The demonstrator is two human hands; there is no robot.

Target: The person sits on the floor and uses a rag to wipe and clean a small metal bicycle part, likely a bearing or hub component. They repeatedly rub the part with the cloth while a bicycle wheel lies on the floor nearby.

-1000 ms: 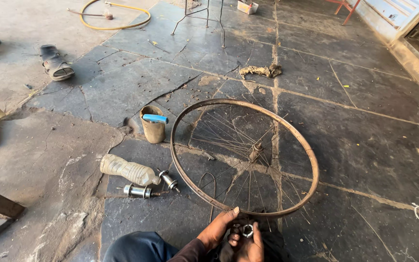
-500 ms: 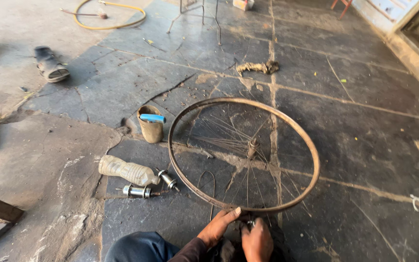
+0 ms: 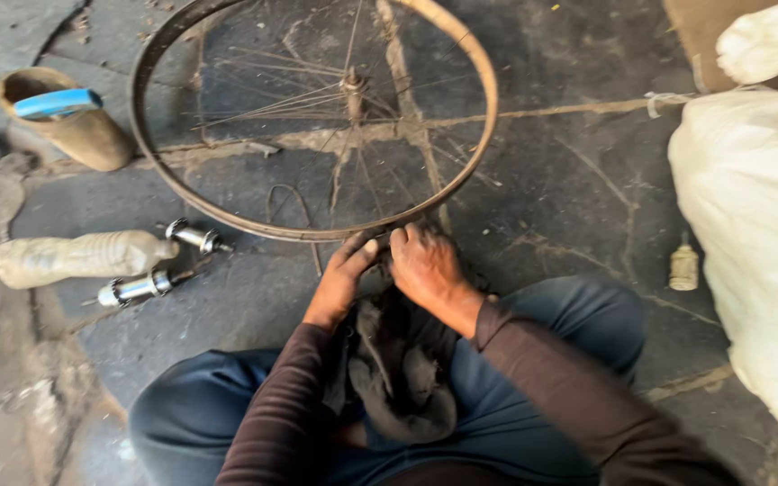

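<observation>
A bare bicycle wheel rim (image 3: 486, 117) with thin spokes and a hub (image 3: 351, 85) lies flat on the dark stone floor in front of me. My left hand (image 3: 342, 277) and my right hand (image 3: 425, 267) are pressed together just at the rim's near edge, fingers curled. Both grip the top of a dark, greasy rag (image 3: 400, 373) that hangs down over my lap. Whatever lies inside the rag between the fingers is hidden. My left fingertips are close to the rim; I cannot tell if they touch it.
Left of my knee lie two metal hub axles (image 3: 193, 237) (image 3: 135, 289) and a dusty plastic bottle (image 3: 74, 257). A tan cup with a blue-handled tool (image 3: 72, 126) stands at far left. Bulky white sacks (image 3: 754, 243) fill the right side, with a small bottle (image 3: 683, 266) beside them.
The view has dropped lower and closer to the wheel. My hands stay together at the rim's near edge; the small round metal part seen between them earlier no longer shows.
</observation>
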